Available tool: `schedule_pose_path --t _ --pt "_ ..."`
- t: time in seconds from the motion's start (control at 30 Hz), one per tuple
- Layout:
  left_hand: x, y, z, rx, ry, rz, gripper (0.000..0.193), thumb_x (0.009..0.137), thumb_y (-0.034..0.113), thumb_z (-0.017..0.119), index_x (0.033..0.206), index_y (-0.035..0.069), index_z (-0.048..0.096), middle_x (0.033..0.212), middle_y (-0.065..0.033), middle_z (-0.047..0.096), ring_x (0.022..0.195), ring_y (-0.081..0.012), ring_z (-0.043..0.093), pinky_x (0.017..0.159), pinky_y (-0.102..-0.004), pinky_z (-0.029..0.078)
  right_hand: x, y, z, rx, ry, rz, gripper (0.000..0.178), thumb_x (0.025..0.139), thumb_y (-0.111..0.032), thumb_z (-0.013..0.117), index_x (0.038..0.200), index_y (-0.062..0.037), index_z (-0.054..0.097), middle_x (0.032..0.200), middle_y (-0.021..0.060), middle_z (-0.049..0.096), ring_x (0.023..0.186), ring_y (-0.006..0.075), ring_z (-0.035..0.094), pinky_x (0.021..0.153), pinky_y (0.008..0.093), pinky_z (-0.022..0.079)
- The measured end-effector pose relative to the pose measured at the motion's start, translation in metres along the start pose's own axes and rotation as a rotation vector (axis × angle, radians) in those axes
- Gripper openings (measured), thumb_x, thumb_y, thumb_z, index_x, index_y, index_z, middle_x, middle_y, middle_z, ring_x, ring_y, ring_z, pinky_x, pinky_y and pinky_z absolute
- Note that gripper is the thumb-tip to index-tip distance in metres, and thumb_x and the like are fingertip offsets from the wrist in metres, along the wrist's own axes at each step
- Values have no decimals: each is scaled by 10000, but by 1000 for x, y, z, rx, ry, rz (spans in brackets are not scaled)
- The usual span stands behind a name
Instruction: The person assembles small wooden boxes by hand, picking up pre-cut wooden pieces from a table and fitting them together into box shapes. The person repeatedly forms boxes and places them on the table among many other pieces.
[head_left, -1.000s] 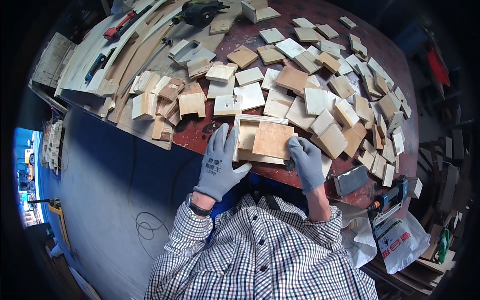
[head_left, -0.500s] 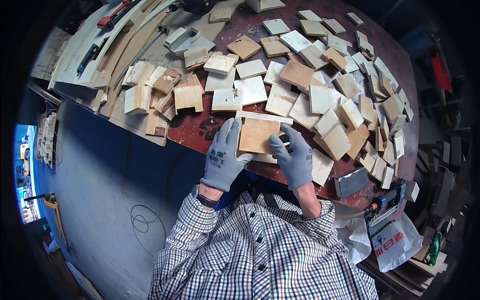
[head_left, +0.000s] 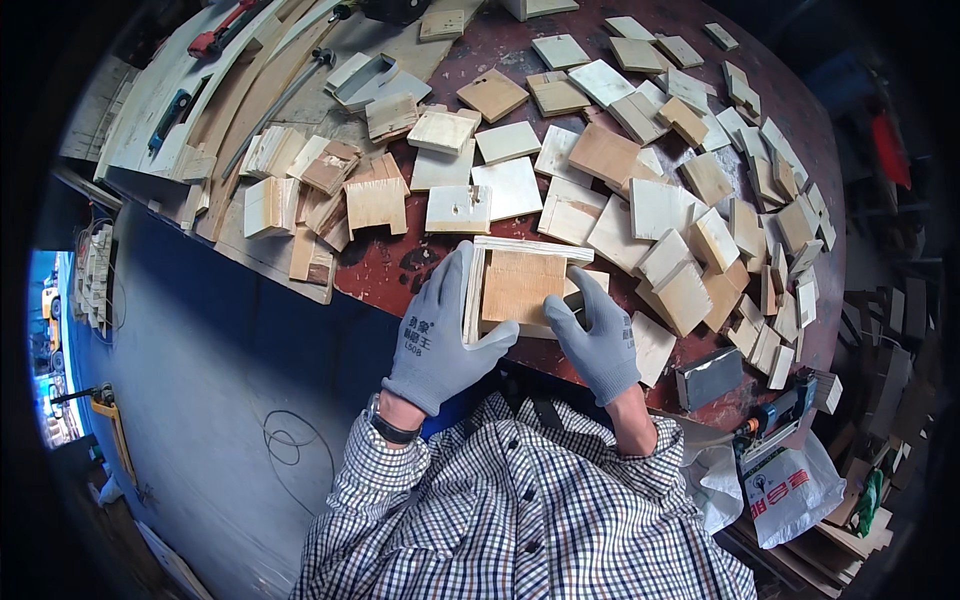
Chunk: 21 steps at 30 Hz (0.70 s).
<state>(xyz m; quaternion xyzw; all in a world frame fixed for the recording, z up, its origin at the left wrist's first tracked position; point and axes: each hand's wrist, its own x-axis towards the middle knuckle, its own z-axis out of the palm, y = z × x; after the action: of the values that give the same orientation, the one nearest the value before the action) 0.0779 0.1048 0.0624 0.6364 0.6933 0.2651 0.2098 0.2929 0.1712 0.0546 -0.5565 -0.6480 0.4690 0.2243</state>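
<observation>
At the table's front edge a square brown wooden block (head_left: 523, 286) sits between my hands. Pale plywood strips (head_left: 533, 247) run along its far and left sides and meet at a corner. My left hand (head_left: 438, 335), in a grey glove, wraps the left strip, its thumb lying along the near edge. On the right, my gloved right hand (head_left: 597, 340) pinches the block's right side with the thumb near its face; part of its grip is hidden. Another small piece of pale wood shows under the block, next to the right fingers.
Many loose wooden blocks (head_left: 602, 152) cover the dark red table (head_left: 470, 75). A dark rectangular block (head_left: 709, 378) lies to my right, near a nail gun (head_left: 775, 410). Long boards (head_left: 225, 125) with tools fill the left end. A white bag (head_left: 795, 495) hangs low at the right.
The left plywood strip, earlier hidden behind my left hand, now shows beside the block. My left hand has shifted slightly left and nearer, and my right hand slightly right. The view has shifted a little.
</observation>
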Motion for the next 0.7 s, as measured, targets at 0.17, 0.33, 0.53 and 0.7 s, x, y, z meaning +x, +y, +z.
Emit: schedule_pose_path --t 0.17,0.33,0.53,0.7 --pt "61 -85 -31 412 103 219 688 929 227 712 1557 77 474 1567 -147 504 1409 -342 503 1149 -443 430 1 0 3 -71 46 -25 664 936 -430 763 1331 85 622 921 200 726 778 228 721 746 361 580" --pt "112 -82 -14 494 -149 295 939 793 307 841 1589 93 391 1557 -149 483 1468 -370 411 1217 -474 345 -2 -8 -1 -15 5 75 574 935 -368 761 1281 76 650 757 131 666 648 162 647 650 319 532" --pt "122 -91 -7 184 -151 213 955 723 169 852 1572 71 425 1489 -164 547 1391 -360 497 1214 -447 367 -1 -14 -2 109 -27 107 547 944 -360 758 1278 64 669 743 90 661 637 128 614 642 304 526" --pt "98 -79 -24 -333 -24 130 1029 750 259 939 1597 42 396 1533 -161 538 1423 -290 522 1208 -416 410 -5 2 4 208 29 94 575 925 -371 792 1292 56 674 806 92 688 691 112 620 664 293 533"
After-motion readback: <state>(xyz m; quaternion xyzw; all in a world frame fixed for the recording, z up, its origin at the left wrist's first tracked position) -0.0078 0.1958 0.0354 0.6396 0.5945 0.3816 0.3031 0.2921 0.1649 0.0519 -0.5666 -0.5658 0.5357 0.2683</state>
